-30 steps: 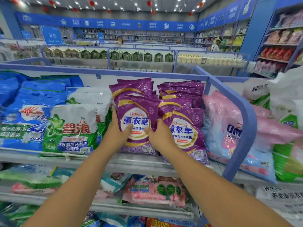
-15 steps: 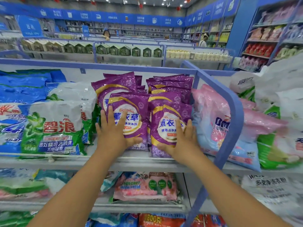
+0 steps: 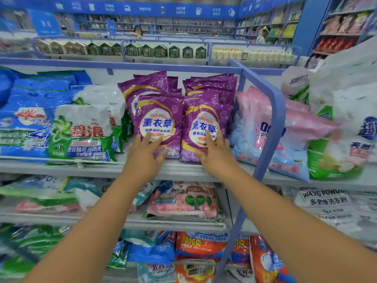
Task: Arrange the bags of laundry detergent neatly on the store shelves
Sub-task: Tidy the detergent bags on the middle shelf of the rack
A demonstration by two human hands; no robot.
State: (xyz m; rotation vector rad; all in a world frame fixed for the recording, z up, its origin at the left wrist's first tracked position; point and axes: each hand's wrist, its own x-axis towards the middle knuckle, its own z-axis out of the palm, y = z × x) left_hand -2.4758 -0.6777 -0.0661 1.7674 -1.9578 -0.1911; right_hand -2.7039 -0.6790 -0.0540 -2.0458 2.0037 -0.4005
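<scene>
Two purple detergent bags stand side by side at the front of the top shelf (image 3: 179, 170), with more purple bags stacked behind them. My left hand (image 3: 145, 155) lies with straight fingers against the lower part of the left purple bag (image 3: 158, 119). My right hand (image 3: 215, 153) presses its straight fingers on the lower front of the right purple bag (image 3: 205, 123). Neither hand is curled round a bag.
Green-and-white bags (image 3: 81, 131) and blue bags (image 3: 24, 119) lie left of the purple ones. A blue shelf divider (image 3: 271, 123) rises on the right, with pink-and-blue bags (image 3: 257, 129) beside it. Lower shelves hold pink (image 3: 183, 201) and orange bags (image 3: 202, 248). People stand far back.
Both hands held one purple bag a second ago; they have spread apart, each now flat on its own front bag. The two bags stand more upright and level.
</scene>
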